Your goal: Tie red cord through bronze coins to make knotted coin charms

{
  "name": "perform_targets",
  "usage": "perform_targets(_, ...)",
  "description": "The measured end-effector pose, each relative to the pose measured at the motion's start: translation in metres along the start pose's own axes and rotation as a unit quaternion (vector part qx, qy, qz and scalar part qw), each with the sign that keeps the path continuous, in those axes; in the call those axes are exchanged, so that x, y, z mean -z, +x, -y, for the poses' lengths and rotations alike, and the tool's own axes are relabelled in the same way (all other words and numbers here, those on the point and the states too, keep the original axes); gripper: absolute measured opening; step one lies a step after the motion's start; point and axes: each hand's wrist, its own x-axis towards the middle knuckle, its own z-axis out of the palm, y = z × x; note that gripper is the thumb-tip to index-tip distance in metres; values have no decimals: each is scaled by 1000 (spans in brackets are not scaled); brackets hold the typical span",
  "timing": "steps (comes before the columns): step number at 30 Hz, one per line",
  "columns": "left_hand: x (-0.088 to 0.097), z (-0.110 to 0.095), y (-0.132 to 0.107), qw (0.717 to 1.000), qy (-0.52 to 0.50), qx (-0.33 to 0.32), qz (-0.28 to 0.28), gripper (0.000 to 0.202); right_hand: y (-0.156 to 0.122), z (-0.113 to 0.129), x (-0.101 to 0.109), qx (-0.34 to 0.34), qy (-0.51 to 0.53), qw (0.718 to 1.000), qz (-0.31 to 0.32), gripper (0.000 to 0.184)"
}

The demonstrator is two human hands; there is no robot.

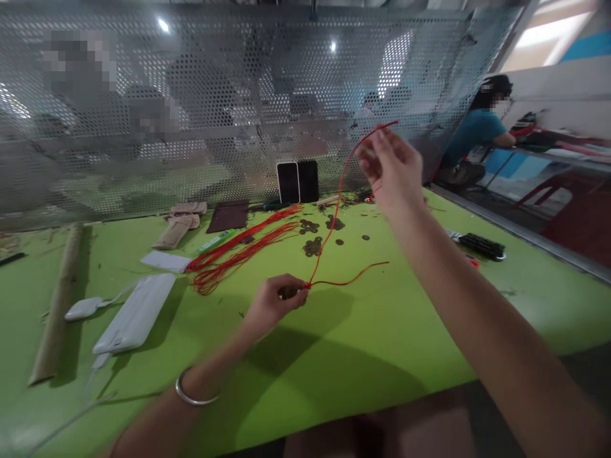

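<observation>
My left hand [274,302] is closed above the table, pinching a red cord [339,191] at a small knot. Something dark and brownish shows inside its curled fingers, mostly hidden. Higher and to the right, my right hand [396,168] pinches the same cord near one end, with a short tip sticking out past the fingers. That strand curves between both hands. A second loose tail of the cord runs from the knot to the right. Beyond the left hand lie several dark coin-like discs [313,247], some in clusters, and a bundle of red cords [238,254].
The green table [334,356] ends at a perforated metal screen [238,127]. On the left are a white power bank [136,315] with cables and a long tube [60,305]. Two phones [287,182] lean on the screen. Black-handled tool [480,246] lies right; a person [482,127] sits beyond.
</observation>
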Motion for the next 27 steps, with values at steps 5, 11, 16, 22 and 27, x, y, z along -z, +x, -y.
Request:
perform_targets(5, 9, -1, 4, 988, -103, 50, -105, 30, -69, -46, -5, -18, -169, 985, 22, 37)
perform_targets(11, 13, 1, 8, 978, -141, 42, -150, 34, -157, -59, -14, -73, -261, 874, 404, 21)
perform_targets(16, 13, 0, 10, 973, -153, 27, -169, 33, -161, -50, -20, -24, -299, 849, 435, 37)
perform_targets(22, 16, 3, 12, 966, -165, 11, -199, 34, -162, -47, -10, 19, -335, 812, 477, 33)
perform_targets(27, 15, -5, 9, 978, -139, 9, -156, 32, -160, -43, -7, -1, -357, 813, 461, 26)
